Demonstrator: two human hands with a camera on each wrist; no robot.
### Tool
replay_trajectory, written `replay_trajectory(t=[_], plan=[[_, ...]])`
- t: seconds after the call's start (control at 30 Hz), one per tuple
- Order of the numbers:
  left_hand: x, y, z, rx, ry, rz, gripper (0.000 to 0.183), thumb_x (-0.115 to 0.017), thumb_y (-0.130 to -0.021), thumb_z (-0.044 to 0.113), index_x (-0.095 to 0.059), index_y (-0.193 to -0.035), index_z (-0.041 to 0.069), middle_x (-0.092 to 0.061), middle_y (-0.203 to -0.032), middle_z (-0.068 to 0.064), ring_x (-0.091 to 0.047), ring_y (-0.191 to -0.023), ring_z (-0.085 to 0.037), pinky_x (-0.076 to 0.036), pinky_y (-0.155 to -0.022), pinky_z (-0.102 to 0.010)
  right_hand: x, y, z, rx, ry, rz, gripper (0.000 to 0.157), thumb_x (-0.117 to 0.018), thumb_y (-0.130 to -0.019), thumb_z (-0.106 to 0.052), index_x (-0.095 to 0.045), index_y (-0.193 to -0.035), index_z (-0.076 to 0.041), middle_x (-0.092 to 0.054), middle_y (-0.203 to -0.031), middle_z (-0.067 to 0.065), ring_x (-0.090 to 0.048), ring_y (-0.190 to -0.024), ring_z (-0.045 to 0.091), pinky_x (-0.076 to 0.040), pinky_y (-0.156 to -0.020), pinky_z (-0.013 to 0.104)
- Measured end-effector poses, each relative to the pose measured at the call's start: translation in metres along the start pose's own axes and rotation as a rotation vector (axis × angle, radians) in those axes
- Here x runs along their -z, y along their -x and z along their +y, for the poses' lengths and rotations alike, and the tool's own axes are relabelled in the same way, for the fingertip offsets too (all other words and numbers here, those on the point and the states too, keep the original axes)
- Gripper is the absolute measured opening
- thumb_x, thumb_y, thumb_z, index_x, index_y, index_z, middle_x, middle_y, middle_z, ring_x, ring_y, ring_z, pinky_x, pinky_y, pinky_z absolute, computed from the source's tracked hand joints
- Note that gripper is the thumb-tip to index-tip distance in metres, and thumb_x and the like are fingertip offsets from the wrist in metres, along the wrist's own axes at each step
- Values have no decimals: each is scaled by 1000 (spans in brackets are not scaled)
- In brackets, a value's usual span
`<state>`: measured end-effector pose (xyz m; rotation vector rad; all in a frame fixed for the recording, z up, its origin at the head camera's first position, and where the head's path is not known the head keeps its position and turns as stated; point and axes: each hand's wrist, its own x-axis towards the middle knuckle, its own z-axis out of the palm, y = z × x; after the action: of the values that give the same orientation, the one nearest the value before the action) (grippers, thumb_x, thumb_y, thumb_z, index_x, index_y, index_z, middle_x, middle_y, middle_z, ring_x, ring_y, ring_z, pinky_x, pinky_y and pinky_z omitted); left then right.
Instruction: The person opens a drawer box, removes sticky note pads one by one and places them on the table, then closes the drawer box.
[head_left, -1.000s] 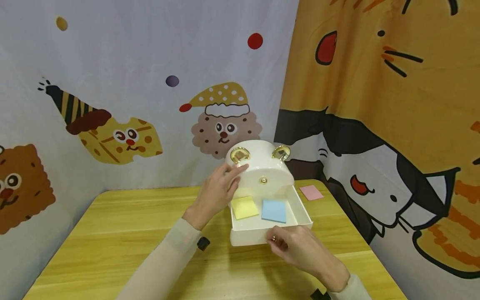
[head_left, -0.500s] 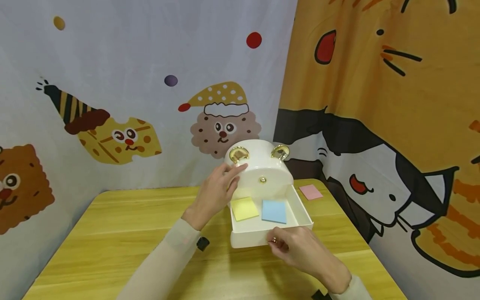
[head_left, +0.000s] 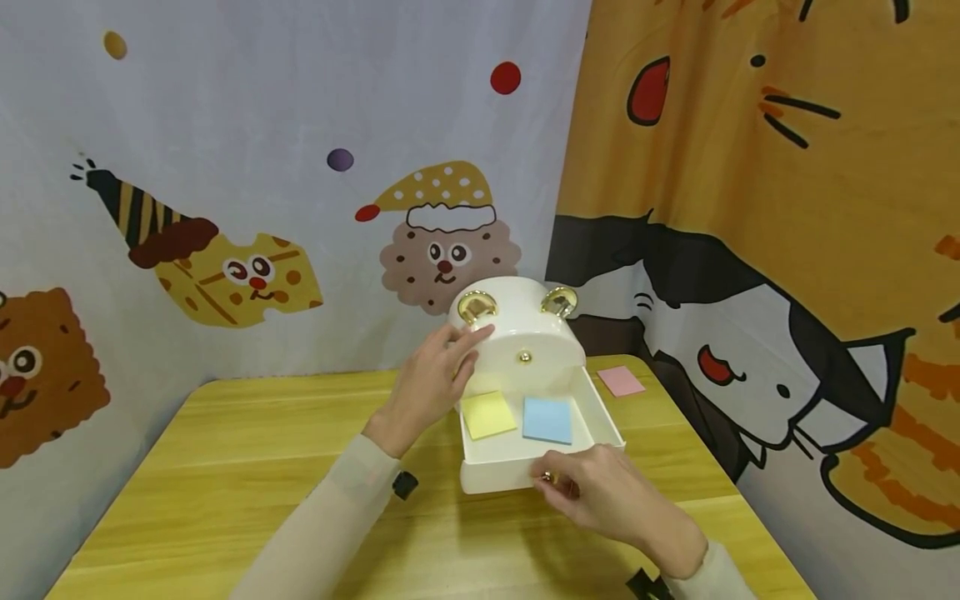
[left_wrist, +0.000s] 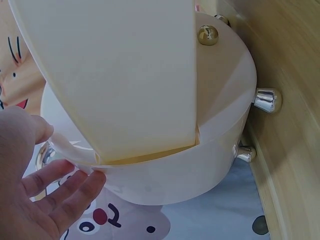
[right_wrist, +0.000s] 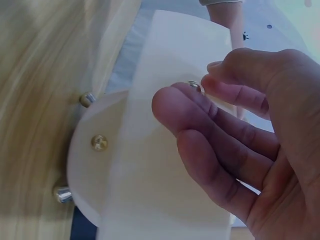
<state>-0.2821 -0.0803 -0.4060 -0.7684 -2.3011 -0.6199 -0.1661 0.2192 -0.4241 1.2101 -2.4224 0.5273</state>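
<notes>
On the table stands a white rounded storage box with gold ear shapes, its drawer pulled out. A yellow sticky-note pad and a blue sticky-note pad lie apart inside the drawer. My left hand rests against the box's left upper side, fingers extended; in the left wrist view its fingertips touch the white shell. My right hand pinches the drawer's small knob between thumb and index finger, the other fingers loosely bent.
A pink sticky-note pad lies on the wooden table to the box's right. Another gold knob sits above the drawer, and one more gold knob below it. Cartoon-printed curtains hang behind and at the right.
</notes>
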Motion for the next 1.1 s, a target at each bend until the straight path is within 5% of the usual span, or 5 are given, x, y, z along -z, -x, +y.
replay_trajectory(t=[0.53,1.1], plan=[[-1,1,-1,3,4,-1,50,-71,-117,14,-67,-166,24,-74,-122,-12,-65,-92,-22,-58,-68,-30,28,-31,0,107,38,31,23,-99,-90,-11,-82,-99,-24,-67,-67,-20,-46,-61,-18,-39,-57,4],[-2,2,-1,16,0,6,51,-71,-117,14,-67,-166,26,-74,-124,-12,-68,-96,-25,-60,-69,-33,52,-66,9,71,42,-106,9,-91,-103,-16,-83,-104,-21,-71,-74,-14,-55,-66,-8,-48,-61,11]])
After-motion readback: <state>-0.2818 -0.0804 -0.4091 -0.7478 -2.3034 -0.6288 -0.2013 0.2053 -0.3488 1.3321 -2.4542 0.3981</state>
